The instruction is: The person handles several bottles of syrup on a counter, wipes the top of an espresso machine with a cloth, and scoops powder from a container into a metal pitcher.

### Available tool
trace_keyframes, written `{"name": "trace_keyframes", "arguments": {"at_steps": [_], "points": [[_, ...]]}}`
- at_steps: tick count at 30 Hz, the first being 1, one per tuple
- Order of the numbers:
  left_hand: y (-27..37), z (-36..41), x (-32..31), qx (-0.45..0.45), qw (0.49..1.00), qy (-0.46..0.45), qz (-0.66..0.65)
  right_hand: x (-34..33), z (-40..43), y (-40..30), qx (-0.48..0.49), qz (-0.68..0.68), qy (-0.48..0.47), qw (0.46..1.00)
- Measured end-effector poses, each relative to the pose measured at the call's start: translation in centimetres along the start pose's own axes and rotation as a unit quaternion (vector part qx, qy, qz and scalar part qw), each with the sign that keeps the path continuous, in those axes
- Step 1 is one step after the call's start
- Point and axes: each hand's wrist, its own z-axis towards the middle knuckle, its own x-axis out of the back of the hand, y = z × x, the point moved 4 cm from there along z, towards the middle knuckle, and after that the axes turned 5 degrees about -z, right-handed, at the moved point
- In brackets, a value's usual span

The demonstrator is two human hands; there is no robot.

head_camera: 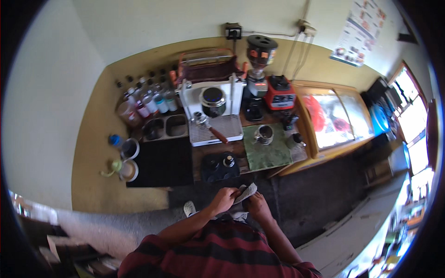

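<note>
My left hand point(225, 199) and my right hand point(259, 206) both grip a pale patterned cloth point(246, 193) close in front of my body. Something dark shows at the cloth, too small to identify. Beyond my hands, at the counter's edge, lies a black tamping stand point(220, 167) with a round metal-topped piece in it. A portafilter with a wooden handle point(218, 135) rests across the drip tray of a white espresso machine point(216, 100). To its right, a metal pitcher point(265, 134) stands on a green cloth point(255, 153).
Left of the machine are syrup bottles point(150, 104), metal containers point(176, 125), a black mat point(163, 161) and two round containers point(129, 170). A coffee grinder point(259, 62), a red blender base point(281, 95) and a glass-topped wooden cabinet point(314, 153) stand at the right.
</note>
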Motion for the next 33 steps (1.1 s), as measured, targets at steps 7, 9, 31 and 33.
{"name": "trace_keyframes", "arguments": {"at_steps": [7, 9, 31, 33], "points": [[-1.9, -2.8, 5.0, 0.147, 0.927, 0.277, -0.205, 2.7, -4.3, 10.6, -0.2, 0.204, -0.08, 0.955], [-0.9, -3.8, 10.1, 0.106, 0.897, 0.38, -0.198, 2.6, -4.2, 11.7, -0.188, 0.255, -0.078, 0.945], [-21.6, 10.9, 61.4, 0.126, 0.809, 0.453, 0.352, 3.6, -3.8, 8.6, -0.435, 0.09, 0.062, 0.894], [-23.3, 12.2, 61.8, 0.207, 0.767, 0.448, 0.41, 3.8, -2.4, 3.5, -0.411, 0.116, 0.064, 0.902]]}}
